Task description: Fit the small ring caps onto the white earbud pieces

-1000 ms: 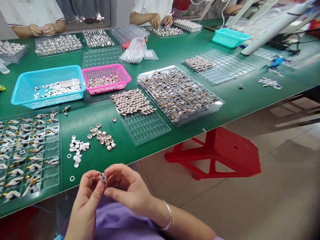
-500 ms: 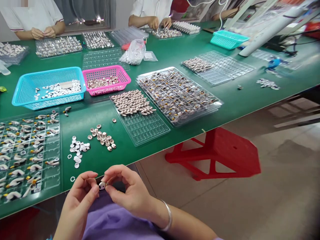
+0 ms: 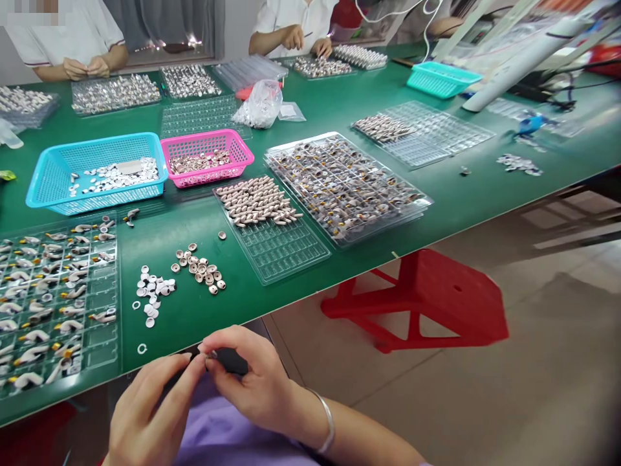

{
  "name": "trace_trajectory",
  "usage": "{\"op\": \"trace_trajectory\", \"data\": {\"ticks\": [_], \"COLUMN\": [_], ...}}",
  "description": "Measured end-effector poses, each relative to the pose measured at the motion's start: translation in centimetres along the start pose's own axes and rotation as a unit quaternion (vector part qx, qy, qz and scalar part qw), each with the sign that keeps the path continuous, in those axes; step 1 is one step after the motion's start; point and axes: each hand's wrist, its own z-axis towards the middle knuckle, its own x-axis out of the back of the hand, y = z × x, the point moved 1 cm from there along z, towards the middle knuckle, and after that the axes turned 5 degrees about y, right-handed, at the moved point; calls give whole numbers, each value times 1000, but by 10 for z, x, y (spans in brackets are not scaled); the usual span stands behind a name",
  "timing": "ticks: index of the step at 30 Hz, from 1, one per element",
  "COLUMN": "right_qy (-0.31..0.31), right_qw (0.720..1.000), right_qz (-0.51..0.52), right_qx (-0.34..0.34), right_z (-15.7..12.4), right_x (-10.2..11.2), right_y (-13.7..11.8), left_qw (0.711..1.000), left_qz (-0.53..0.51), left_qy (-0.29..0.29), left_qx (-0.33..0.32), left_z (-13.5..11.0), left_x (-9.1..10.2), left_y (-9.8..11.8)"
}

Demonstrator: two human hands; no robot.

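Note:
Just past the table's front edge, above my lap, my left hand point(image 3: 152, 401) and my right hand point(image 3: 255, 375) meet at the fingertips. Pinched between them is a small earbud part point(image 3: 209, 355), mostly covered by the fingers. My right thumb and index finger close on it from the right; my left fingertips press against it from the left. Nearest on the table are a white ring point(image 3: 141, 348), a loose pile of small white round caps point(image 3: 152, 291) and a group of beige earbud shells point(image 3: 201, 266).
To the left lies a clear tray of wired earbud parts point(image 3: 48, 304). Behind are a blue basket point(image 3: 97, 200), a pink basket point(image 3: 208, 176), a tray of beige stems point(image 3: 291, 255) and stacked filled trays point(image 3: 349, 188). A red stool point(image 3: 436, 291) stands right. Co-workers sit across.
My left hand has turned and its fingers have straightened over the earbud part, which showed its pale round face before and is now mostly hidden. My right hand has barely moved.

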Motion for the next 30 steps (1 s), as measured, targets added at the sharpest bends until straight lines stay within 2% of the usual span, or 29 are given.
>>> {"op": "trace_trajectory", "data": {"ticks": [3, 6, 9, 12, 17, 20, 25, 27, 30], "right_qy": [4, 6, 3, -1, 12, 10, -11, -11, -19], "right_qw": [1000, 999, 998, 995, 992, 991, 990, 989, 988], "right_qz": [-7, -16, -30, -43, -49, -39, -13, -7, 0], "right_qx": [14, 35, 62, 89, 117, 126, 139, 145, 154], "right_z": [1, 2, 3, 3, 2, 2, 1, 2, 1], "right_x": [0, 0, 0, -1, -3, -3, -1, 0, 1], "right_y": [-1, -3, -5, -4, -3, -2, -1, -1, 0], "left_qw": [1000, 999, 991, 969, 955, 924, 838, 821, 818], "left_qz": [12, -2, -53, -112, -153, -205, -344, -364, -367], "left_qy": [11, 30, -9, -52, -69, -83, -54, -35, -36], "left_qx": [-9, 29, 126, 214, 245, 311, 419, 438, 441], "left_z": [1, 7, 14, 18, 16, 14, 14, 14, 14], "left_x": [-2, -5, -6, -6, -4, -7, -14, -17, -18], "left_y": [6, 13, 14, 13, 9, 3, 3, 6, 11]}}
